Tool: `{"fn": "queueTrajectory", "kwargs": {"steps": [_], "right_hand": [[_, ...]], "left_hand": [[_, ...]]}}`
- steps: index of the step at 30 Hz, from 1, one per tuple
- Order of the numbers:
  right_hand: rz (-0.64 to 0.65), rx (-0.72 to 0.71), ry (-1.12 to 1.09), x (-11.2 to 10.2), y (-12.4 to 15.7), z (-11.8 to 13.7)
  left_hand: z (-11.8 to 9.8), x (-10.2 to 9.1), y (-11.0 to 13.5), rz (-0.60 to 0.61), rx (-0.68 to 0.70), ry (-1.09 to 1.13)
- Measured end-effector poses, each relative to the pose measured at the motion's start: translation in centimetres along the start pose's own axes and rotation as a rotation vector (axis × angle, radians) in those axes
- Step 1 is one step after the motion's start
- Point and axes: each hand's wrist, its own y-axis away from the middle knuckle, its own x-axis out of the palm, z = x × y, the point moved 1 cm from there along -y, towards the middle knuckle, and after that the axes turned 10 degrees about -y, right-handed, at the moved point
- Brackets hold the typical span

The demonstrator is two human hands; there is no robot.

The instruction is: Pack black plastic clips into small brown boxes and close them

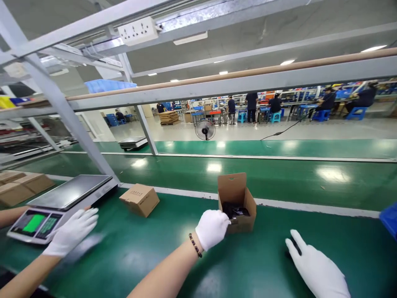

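Green table (263, 252), workshop floor (176, 131) behind. Left hand (212, 230) bunched at open carton (246, 223) by far edge, can't tell if pinching; right hand (319, 267), fingers parted, near-right corner.

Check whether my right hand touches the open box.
Apart: the head view plainly shows green surface between the right hand and the open box.

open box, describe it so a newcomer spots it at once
Over the green bench in the foreground, find the left hand, white-gloved, with a beaded bracelet. The open box is just beyond it: brown, its back flap standing up. Black contents show inside, unlike the closed box farther left.
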Motion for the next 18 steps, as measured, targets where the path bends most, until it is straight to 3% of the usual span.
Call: {"fn": "queueTrajectory", "kwargs": {"steps": [1,3,5,6,8,10,12,14,18], "right_hand": [[0.021,-0.052,0.047,0.1,-0.1,0.2],[0.027,-0.087,0.047,0.2,-0.5,0.3],[-0.019,0.013,-0.137,-0.2,-0.6,0.4],[-0.083,0.062,-0.242,-0.7,-0.6,0.6],[-0.306,0.055,-0.397,-2.2,-0.2,1.8],[-0.535,-0.117,-0.523,-4.2,0.3,4.3],[-0.628,-0.317,-0.613,-5.9,0.6,7.9],[-0.538,-0.384,-0.561,-6.8,0.3,12.0],[-0.088,-0.315,-0.218,-5.7,-1.6,18.6]], "left_hand": [[-0.2,0.3,1.0,-0.061,-0.006,0.052],[-0.3,0.9,2.3,-0.316,-0.067,0.254],[-0.3,1.9,2.8,-0.617,-0.176,0.538],[-0.3,2.5,2.7,-0.701,-0.223,0.680],[-0.4,3.7,2.0,-0.665,-0.262,0.909],[-0.7,4.6,1.1,-0.525,-0.220,1.083],[-1.0,5.1,0.6,-0.446,-0.165,1.179],[-1.1,5.4,0.7,-0.452,-0.140,1.203],[-0.9,5.7,1.7,-0.442,-0.111,1.151]]}}
